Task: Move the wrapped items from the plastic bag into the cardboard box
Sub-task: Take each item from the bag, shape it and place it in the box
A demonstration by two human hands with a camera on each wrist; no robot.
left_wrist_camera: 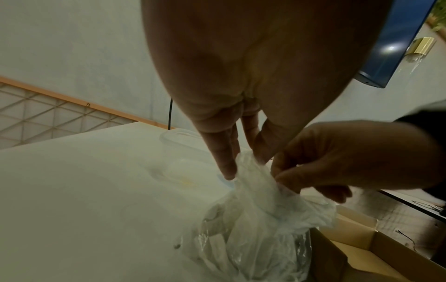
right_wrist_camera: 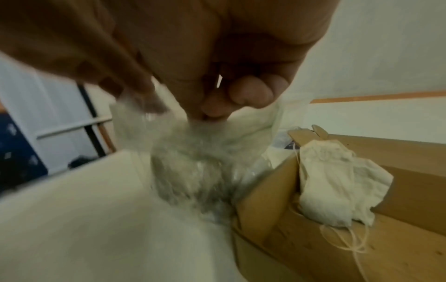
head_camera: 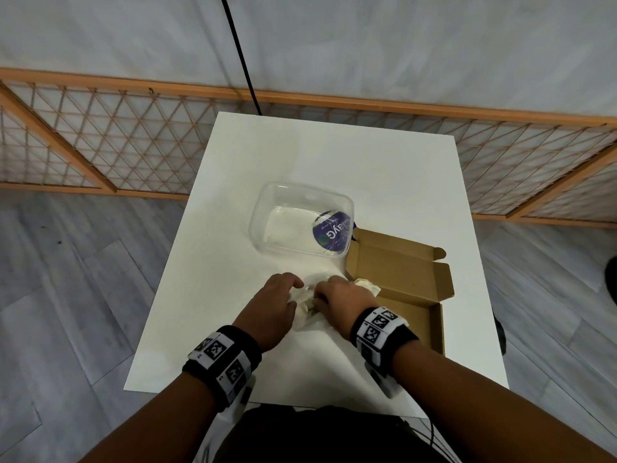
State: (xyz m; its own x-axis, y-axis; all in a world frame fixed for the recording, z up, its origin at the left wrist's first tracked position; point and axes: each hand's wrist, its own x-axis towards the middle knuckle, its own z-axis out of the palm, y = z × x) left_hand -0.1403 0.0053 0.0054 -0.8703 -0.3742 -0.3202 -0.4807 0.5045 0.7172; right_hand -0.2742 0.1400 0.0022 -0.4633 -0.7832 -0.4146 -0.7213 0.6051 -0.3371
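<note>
Thin, crinkly plastic bag [left_wrist_camera: 260,229] on the bench [head_camera: 233,329], pinched at its gathered mouth between left hand [head_camera: 270,309] and right hand [head_camera: 340,302]; likely light, limp and slippery, best opened at the rim. One wrapped item [right_wrist_camera: 337,183], soft with loose string, already in the cardboard box [head_camera: 410,295] just right of the hands. Clear tub [head_camera: 300,222] beyond them, apparently not obstructing.
</note>
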